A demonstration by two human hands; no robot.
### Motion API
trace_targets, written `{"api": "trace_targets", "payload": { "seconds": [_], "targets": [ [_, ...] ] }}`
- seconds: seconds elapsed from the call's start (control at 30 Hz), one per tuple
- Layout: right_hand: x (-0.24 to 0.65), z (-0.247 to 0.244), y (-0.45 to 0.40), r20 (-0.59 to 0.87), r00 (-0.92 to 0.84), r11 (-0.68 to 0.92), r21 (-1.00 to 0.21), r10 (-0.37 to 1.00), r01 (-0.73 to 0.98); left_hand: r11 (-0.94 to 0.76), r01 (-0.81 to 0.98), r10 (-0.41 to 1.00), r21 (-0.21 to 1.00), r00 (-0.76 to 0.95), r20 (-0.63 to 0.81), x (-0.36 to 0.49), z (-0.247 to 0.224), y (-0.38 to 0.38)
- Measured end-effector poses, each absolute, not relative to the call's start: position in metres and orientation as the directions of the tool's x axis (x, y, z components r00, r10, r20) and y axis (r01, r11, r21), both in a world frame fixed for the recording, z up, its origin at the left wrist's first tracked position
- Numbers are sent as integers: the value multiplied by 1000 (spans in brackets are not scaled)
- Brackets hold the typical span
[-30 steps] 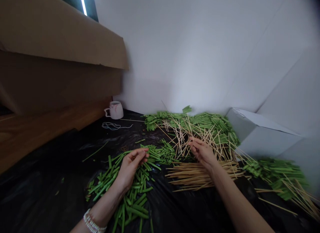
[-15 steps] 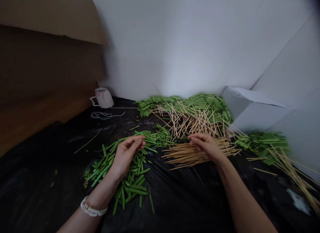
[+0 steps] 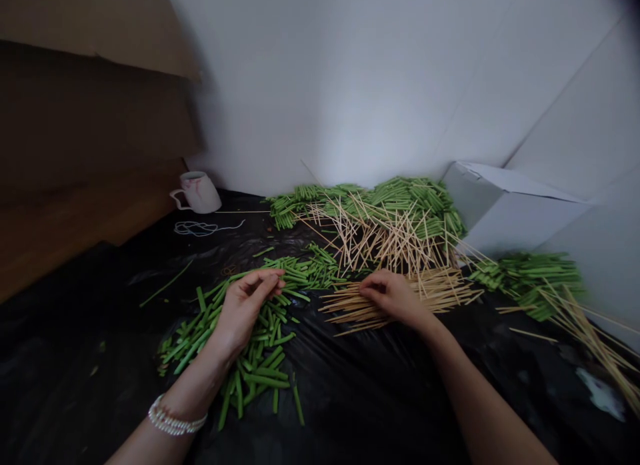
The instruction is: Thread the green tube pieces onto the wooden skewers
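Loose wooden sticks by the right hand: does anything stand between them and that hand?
Nothing visible does. The right hand is over the loose wooden sticks; whether it touches them is unclear. The green-loaded skewers lie beyond them, nearer the wall; the cut green stalks lie to the left, by the left hand.

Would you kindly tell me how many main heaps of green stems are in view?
3: a loose heap below the left hand, a long heap along the wall, a smaller heap in front of the white box. Others may be hidden.
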State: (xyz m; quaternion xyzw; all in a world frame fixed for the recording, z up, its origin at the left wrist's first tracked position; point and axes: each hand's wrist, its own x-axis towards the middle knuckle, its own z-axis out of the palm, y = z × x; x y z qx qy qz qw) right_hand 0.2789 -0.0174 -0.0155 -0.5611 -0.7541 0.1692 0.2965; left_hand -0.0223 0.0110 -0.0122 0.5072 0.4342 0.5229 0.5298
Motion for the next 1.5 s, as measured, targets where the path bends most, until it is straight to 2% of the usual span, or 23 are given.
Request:
{"api": "trace_targets", "payload": {
  "seconds": [0.37, 0.43, 0.5, 0.57, 0.67, 0.73, 0.8, 0.9, 1.0, 1.13, 1.23, 1.37, 1.43, 1.5],
  "targets": [
    [255, -26, -21, 373, -326, 404, -153, 869, 902, -64, -88, 994, 994, 80, 71, -22, -13, 11],
    [253, -27, -21, 377, -359, 419, -88, 854, 904, -78, -44, 994, 996, 78, 81, -21, -12, 11],
    [252, -27, -21, 381, -385, 433, -45, 840, 900, -157, 71, 985, 985, 80, 151, -21, -11, 10],
    [250, -27, -22, 398, -404, 451, -27, 824, 892, -329, 267, 943, 906, 146, 299, -21, -10, 10],
    [243, -25, -27, 484, -414, 490, -36, 771, 871, -590, 514, 807, 622, 376, 455, -23, -11, 10],
    [236, -25, -32, 567, -417, 524, -32, 711, 851, -666, 588, 745, 460, 494, 448, -24, -14, 10],
    [228, -24, -38, 641, -438, 571, -1, 630, 821, -692, 627, 720, 359, 556, 416, -24, -17, 11],
    [217, -21, -48, 703, -518, 670, 79, 488, 738, -709, 649, 701, 275, 607, 374, -24, -24, 12],
    [207, -15, -58, 689, -613, 740, 165, 387, 652, -711, 660, 698, 243, 621, 355, -23, -28, 13],
    [201, -12, -65, 662, -654, 741, 218, 366, 636, -704, 655, 706, 274, 604, 370, -22, -26, 12],
    [205, -18, -64, 660, -586, 648, 192, 471, 737, -684, 624, 726, 377, 537, 430, -22, -21, 11],
    [210, -27, -59, 675, -451, 486, 155, 583, 860, -535, 503, 844, 679, 274, 461, -24, -14, 10],
    [211, -29, -58, 686, -432, 454, 164, 585, 876, -394, 371, 919, 841, 148, 366, -23, -10, 9],
    [209, -30, -59, 694, -433, 443, 181, 575, 878, -248, 201, 965, 948, 138, 223, -21, -7, 8]
  ]
}}
